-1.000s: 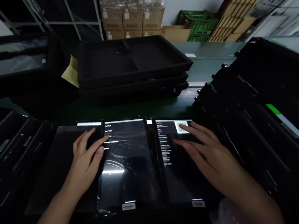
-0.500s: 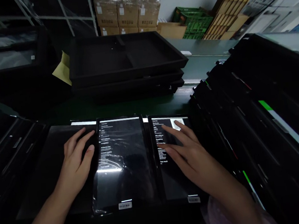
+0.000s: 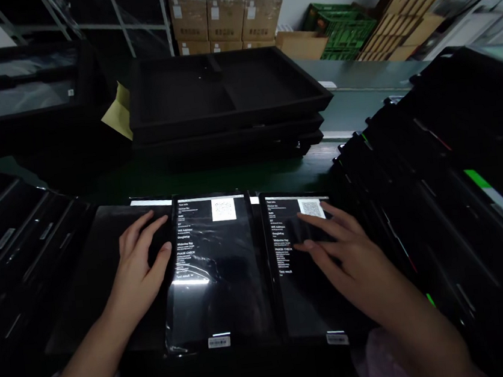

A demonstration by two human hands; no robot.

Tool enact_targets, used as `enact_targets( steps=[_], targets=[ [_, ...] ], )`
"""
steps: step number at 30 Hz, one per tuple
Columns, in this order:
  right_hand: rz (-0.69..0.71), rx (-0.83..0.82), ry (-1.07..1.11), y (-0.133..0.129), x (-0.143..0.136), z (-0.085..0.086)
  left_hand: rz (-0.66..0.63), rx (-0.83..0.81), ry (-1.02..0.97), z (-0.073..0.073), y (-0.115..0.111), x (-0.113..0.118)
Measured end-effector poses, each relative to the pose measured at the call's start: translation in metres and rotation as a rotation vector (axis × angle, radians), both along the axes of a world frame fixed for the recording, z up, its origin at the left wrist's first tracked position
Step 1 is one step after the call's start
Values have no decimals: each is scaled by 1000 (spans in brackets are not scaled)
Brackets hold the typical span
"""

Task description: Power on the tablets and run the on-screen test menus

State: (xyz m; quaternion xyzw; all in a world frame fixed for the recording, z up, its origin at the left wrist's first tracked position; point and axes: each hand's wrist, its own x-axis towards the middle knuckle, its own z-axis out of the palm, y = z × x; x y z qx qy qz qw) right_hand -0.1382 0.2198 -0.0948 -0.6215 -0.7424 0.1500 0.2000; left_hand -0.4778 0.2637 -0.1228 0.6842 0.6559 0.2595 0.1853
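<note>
Two tablets lie side by side in front of me, both lit with white text on black and a QR code near the top. Clear film covers the left tablet (image 3: 222, 288), and a small barcode label sits at its lower edge. My left hand (image 3: 140, 271) is open beside that tablet's left edge, over a dark flat panel (image 3: 82, 292). Over the right tablet (image 3: 301, 304) is my right hand (image 3: 349, 250), open with its fingers spread and holding nothing. Whether its fingertips touch the glass I cannot tell.
Stacked black foam trays (image 3: 258, 85) stand behind the tablets, with a yellow paper (image 3: 120, 114) at their left. Rows of dark devices (image 3: 451, 190) lean at the right, and more dark devices (image 3: 25, 238) at the left. Cardboard boxes (image 3: 223, 19) and green crates (image 3: 342, 27) are farther back.
A QR code has appeared on the left tablet's screen. My right hand has shifted slightly right across the right tablet, uncovering more text. The whole view has shifted a little.
</note>
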Motion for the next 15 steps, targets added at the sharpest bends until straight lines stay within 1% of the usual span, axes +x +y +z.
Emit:
enact_targets(
  steps=[4,6,8,11,13,15],
  targets=[
    [-126,109,16,5,25,-1,9,-50,4,2,1,3],
    [-197,123,33,10,36,-4,20,-77,10,1,1,5],
    [-238,133,45,16,42,-9,0,-70,32,0,1,7],
    [-215,128,37,24,42,-16,-48,-66,12,0,2,6],
    [-171,104,28,27,38,-18,-48,-119,-90,4,5,1],
    [-143,80,28,28,34,-18,-21,-214,-202,11,14,-7]
  ],
)
